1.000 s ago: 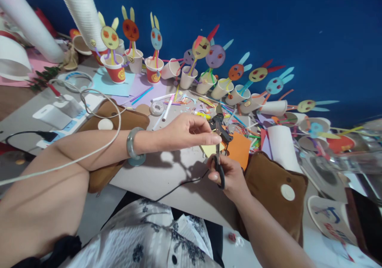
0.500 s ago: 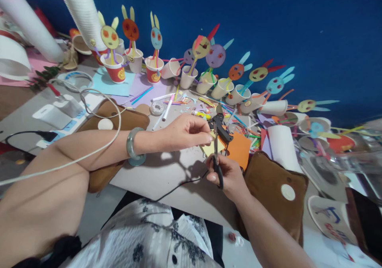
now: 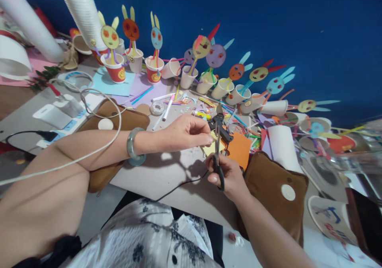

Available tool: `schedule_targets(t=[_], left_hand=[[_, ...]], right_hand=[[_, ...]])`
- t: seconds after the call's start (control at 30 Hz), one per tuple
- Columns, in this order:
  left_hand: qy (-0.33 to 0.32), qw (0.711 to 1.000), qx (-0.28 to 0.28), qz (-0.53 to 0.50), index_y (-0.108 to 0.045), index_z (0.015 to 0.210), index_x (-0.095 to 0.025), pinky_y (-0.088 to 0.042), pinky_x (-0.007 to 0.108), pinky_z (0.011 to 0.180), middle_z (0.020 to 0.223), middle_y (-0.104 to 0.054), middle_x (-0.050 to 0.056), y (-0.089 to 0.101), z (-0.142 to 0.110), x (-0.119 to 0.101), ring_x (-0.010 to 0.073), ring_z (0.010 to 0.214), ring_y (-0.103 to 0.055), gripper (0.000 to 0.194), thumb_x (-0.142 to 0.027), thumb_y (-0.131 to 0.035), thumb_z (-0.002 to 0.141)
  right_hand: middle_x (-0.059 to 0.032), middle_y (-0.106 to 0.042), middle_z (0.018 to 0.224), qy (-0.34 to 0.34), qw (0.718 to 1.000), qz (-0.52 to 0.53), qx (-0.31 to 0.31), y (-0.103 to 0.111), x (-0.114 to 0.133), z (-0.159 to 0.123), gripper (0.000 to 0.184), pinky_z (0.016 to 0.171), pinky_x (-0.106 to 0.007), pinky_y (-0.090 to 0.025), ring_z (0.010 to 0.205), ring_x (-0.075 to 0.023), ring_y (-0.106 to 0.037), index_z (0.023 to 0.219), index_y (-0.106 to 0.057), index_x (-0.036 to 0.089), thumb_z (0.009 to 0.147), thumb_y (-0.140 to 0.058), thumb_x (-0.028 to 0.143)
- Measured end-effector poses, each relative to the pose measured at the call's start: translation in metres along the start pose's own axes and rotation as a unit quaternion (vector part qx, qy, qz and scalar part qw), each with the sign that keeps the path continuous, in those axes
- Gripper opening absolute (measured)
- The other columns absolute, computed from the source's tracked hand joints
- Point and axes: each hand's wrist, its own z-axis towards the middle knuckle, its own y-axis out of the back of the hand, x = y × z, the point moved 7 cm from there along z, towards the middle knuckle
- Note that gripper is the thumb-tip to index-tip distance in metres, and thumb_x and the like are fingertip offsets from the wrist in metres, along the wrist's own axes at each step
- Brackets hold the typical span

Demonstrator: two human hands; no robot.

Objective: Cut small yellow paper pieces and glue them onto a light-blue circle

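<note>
My left hand (image 3: 191,133) is closed in a pinch above the table, holding a small yellow piece of paper (image 3: 214,138) mostly hidden by the fingertips. Black-handled scissors (image 3: 219,174) are in my right hand (image 3: 231,176), blades pointing up and away from me. The blades stand right beside the yellow piece; whether they touch it I cannot tell. Behind them on the table lie a black glue gun (image 3: 221,127), yellow paper (image 3: 209,150) and an orange sheet (image 3: 240,146).
Paper cups with rabbit-faced figures (image 3: 156,39) line the blue wall. A brown cushion (image 3: 277,196) lies by my right forearm, another (image 3: 125,119) under my left. A white cable (image 3: 117,131) crosses my left arm. Markers (image 3: 168,108) and paper scraps litter the table.
The scissors have tilted slightly to the right, and their blades look a little further apart. My left hand has hardly moved.
</note>
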Motion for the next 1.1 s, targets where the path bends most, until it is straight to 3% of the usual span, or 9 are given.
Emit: schedule_targets(t=[0.7,1.1], left_hand=[[-0.012,1.0,0.014,-0.002,-0.061,0.069,-0.013,-0.04,0.019,0.055,0.06,-0.055,-0.002,-0.0049,-0.0007,0.0025,0.0065,0.058,-0.048,0.018,-0.027,-0.061,0.079],[-0.01,1.0,0.018,-0.012,-0.065,0.072,-0.012,-0.042,0.019,0.057,0.063,-0.06,-0.001,-0.0054,0.0001,0.0023,0.0069,0.06,-0.05,0.015,-0.025,-0.063,0.08]], right_hand=[[0.0026,-0.048,0.061,-0.003,1.0,-0.002,0.004,-0.001,-0.0019,-0.0008,0.063,0.055,-0.028,-0.029,0.058,-0.0126,-0.039,0.062,-0.051,0.021,0.061,-0.072,0.079],[0.0024,-0.049,0.059,-0.004,1.0,-0.006,0.001,-0.0004,0.0011,-0.0004,0.063,0.054,-0.028,-0.029,0.056,-0.0123,-0.038,0.061,-0.05,0.021,0.061,-0.072,0.08]])
